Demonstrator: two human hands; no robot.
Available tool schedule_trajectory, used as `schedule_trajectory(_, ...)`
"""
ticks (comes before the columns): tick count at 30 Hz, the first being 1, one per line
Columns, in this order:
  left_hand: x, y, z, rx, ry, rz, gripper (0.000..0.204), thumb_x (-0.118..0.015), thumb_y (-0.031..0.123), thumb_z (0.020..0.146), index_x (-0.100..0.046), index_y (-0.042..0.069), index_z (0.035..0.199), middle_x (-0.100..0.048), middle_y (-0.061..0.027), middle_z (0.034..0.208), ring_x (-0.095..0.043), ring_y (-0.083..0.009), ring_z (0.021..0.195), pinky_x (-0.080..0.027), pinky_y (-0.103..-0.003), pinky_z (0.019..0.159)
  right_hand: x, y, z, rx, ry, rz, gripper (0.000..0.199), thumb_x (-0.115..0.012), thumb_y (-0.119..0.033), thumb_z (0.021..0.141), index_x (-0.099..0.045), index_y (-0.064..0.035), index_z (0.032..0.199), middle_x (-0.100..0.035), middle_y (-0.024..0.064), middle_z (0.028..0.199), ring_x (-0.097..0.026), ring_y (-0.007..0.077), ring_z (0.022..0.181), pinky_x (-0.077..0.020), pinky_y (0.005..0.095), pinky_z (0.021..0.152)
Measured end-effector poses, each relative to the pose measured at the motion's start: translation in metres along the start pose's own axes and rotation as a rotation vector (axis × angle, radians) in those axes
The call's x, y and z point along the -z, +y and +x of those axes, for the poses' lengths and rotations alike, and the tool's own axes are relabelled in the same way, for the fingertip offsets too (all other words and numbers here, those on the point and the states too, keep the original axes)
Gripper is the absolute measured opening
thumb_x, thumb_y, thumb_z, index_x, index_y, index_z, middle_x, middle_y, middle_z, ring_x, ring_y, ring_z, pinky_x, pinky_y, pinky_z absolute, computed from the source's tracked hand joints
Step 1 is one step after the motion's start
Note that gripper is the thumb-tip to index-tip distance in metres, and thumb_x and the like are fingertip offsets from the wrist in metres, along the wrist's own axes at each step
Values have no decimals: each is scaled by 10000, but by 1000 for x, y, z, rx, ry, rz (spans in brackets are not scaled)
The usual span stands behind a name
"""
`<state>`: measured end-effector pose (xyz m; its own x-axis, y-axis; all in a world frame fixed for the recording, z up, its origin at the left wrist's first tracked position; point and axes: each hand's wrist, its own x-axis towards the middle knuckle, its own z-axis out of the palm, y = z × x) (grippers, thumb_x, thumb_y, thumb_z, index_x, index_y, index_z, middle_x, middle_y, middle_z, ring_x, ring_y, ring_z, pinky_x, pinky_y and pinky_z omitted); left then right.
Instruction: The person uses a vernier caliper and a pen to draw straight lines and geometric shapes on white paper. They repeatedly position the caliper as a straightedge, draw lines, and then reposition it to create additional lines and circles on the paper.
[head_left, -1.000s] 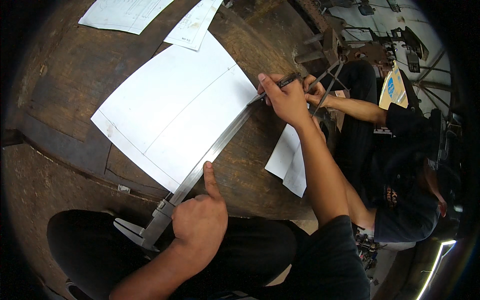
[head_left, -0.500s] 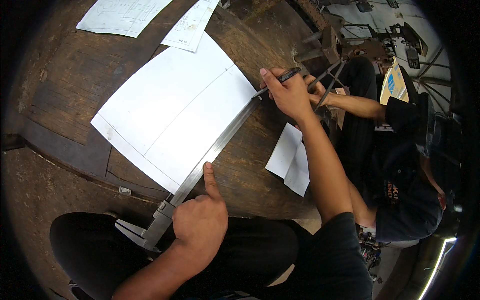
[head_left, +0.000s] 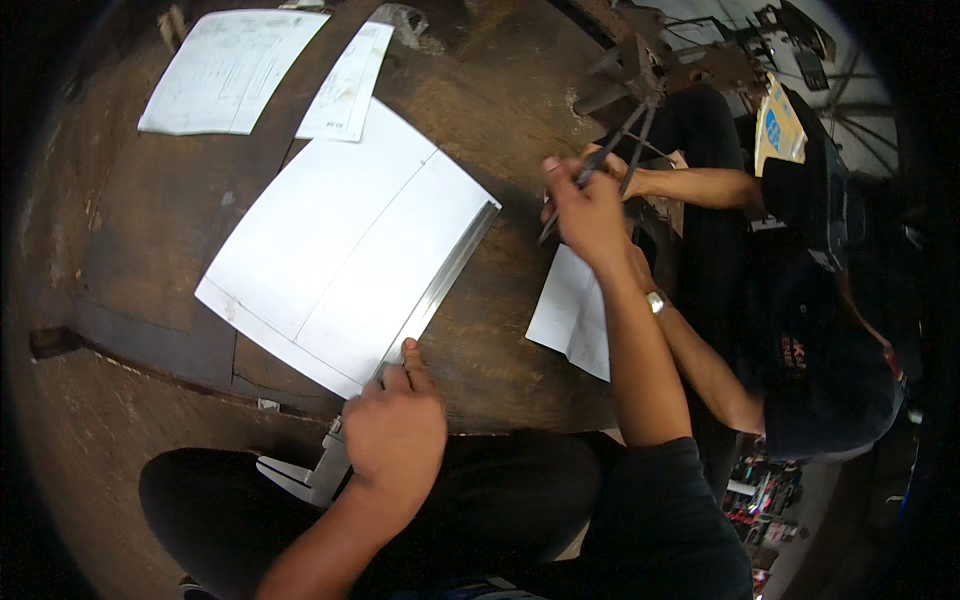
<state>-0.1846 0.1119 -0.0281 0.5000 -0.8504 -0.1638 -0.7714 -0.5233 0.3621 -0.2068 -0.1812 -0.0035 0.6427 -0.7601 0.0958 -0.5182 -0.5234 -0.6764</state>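
White paper sheets (head_left: 330, 240) on worn wooden table (head_left: 190, 230)

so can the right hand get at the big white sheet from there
Likely yes: the right hand, holding a pen, is near the big white sheet, with just tabletop and the caliper edge between.

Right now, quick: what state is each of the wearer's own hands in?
Left hand: partly curled, fingers on the metal caliper; whether it grips cannot be told.
Right hand: closed, holding a dark pen.
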Motion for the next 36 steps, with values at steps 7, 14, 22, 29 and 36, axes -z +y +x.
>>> schedule_trajectory(7, -6, -11, 2, 3, 255, -119, 299, -652, 140, 896, -746, 43, 1163, -602, -125, 1091, -545, -294, 988, -428, -429, 812, -36, 40, -16, -122, -126, 24, 311, -714, -273, 925, -740, -30, 1118, -645, 78, 694, -587, 147, 571, -464, 311, 558)
schedule_trajectory(14, -3, -14, 4, 18, 184, -143, 345, -720, 142, 856, -727, 50, 1188, -594, -148, 1123, -558, -328, 1006, -451, -449, 839, -40, 44, -18, -144, -138, 48, 328, -803, -246, 849, -761, -46, 1106, -663, 31, 757, -601, 118, 650, -475, 290, 607)
schedule_trajectory(22, 8, -14, 7, 12, 133, -158, 389, -731, 165, 852, -703, 37, 1218, -597, -159, 1098, -570, -339, 1025, -459, -458, 885, -41, 37, -14, -131, -169, 45, 257, -796, -199, 792, -767, -71, 1013, -733, 118, 829, -714, 238, 782, -551, 366, 739)
schedule_trajectory(29, 49, -41, -41, 168, -92, -38, 465, -849, 251, 760, -661, 37, 1128, -592, -170, 1134, -562, -373, 1102, -451, -505, 953, -40, 31, -18, -201, -149, 55, 270, -820, -192, 798, -761, -74, 1034, -703, 68, 802, -686, 196, 742, -528, 337, 702)
schedule_trajectory(36, 35, -66, -77, 198, -196, 70, 514, -849, 341, 745, -659, 43, 1117, -626, -170, 1066, -588, -375, 1073, -461, -493, 925, -43, 32, -18, -182, -119, 54, 223, -797, -235, 794, -764, -102, 970, -750, 151, 936, -722, 320, 915, -561, 425, 828)
